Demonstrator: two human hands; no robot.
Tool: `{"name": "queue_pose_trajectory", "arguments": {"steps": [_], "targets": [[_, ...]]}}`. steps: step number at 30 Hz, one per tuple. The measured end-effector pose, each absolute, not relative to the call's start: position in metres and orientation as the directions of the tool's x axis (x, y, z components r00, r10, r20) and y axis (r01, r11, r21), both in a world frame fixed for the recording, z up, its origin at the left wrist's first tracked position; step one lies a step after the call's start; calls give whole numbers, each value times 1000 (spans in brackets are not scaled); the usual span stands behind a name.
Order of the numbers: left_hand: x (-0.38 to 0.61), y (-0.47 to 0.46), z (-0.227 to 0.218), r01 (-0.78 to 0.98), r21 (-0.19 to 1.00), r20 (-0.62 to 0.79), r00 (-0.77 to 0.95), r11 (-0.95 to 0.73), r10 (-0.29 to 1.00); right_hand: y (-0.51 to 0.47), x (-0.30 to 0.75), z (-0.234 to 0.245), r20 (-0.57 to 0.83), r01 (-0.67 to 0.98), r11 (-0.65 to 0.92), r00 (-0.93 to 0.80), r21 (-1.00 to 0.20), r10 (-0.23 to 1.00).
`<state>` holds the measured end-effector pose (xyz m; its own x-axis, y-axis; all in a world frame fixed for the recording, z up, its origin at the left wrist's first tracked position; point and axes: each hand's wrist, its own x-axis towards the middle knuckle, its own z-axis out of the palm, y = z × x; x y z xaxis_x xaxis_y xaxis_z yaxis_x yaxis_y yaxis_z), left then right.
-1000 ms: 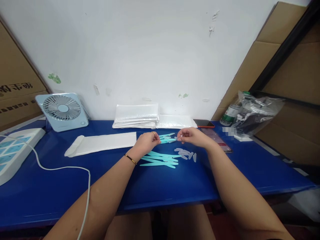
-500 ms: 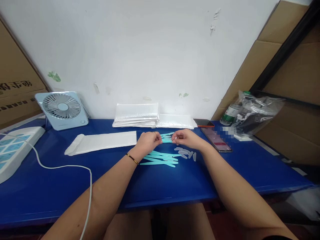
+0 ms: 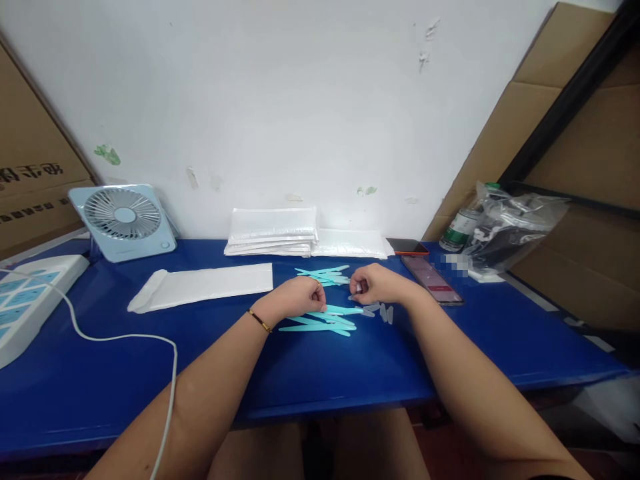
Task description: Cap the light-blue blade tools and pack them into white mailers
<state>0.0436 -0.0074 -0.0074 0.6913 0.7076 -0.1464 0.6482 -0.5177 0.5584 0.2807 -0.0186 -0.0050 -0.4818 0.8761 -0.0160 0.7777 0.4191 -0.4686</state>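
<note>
My left hand is closed, fingertips pinching a turquoise stick like an eyebrow razor in the near pile of turquoise razors. Across from it, my right hand has its fingers pinched on a small clear plastic cap, partly hidden by the fingers. Loose translucent caps lie just below the right hand. Behind both hands is a second pile of turquoise razors, fanned out on the blue table.
A white padded mailer lies left of the hands, with stacked mailers against the wall. A blue fan, a power strip and a white cable occupy the left. Right are a phone and a bottle.
Both hands have come back from the far razor pile. The left has moved down to the near pile, the right slightly down to the clear caps. The far pile is now uncovered.
</note>
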Motion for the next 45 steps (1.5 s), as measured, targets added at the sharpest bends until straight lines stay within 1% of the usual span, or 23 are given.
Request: {"name": "queue_pose_trajectory", "arguments": {"steps": [3,6,8,12,18,22,27,31,35,38,40,43,44,45], "targets": [[42,-4,-9,657,575,-80,639,-488,765,-19,280,-6,27,789,423,-461,-445,887],[37,1,-11,650,607,-11,582,-457,813,-19,285,-3,41,777,403,-440,-484,897],[32,5,-12,646,624,8,557,-439,831,-21,289,0,73,771,392,-414,-502,907],[27,10,-15,636,657,-3,539,-404,842,-23,290,4,145,782,417,-397,-464,906],[28,13,-18,619,686,-34,551,-381,834,-25,277,6,233,809,490,-434,-324,870],[26,14,-17,617,691,-38,552,-378,833,-26,275,7,252,816,519,-463,-253,850],[22,14,-12,599,718,-37,543,-356,839,-26,277,7,264,832,509,-452,-219,852],[23,13,-10,602,710,-60,567,-364,822,-26,273,6,281,812,552,-493,-190,823],[28,10,-11,581,724,-49,582,-372,812,-26,266,2,297,777,595,-529,-207,795],[34,7,-12,596,707,-49,580,-381,813,-25,261,-2,301,768,608,-542,-203,785],[37,5,-12,622,660,25,544,-422,839,-23,260,-4,299,783,586,-519,-210,801],[36,3,-8,652,547,201,507,-525,838,-20,267,-1,288,821,504,-430,-270,856],[35,3,-6,649,519,213,532,-557,819,-20,271,1,282,826,480,-404,-297,870],[33,2,-5,637,503,187,579,-584,794,-21,275,4,272,822,466,-391,-327,879]]}}
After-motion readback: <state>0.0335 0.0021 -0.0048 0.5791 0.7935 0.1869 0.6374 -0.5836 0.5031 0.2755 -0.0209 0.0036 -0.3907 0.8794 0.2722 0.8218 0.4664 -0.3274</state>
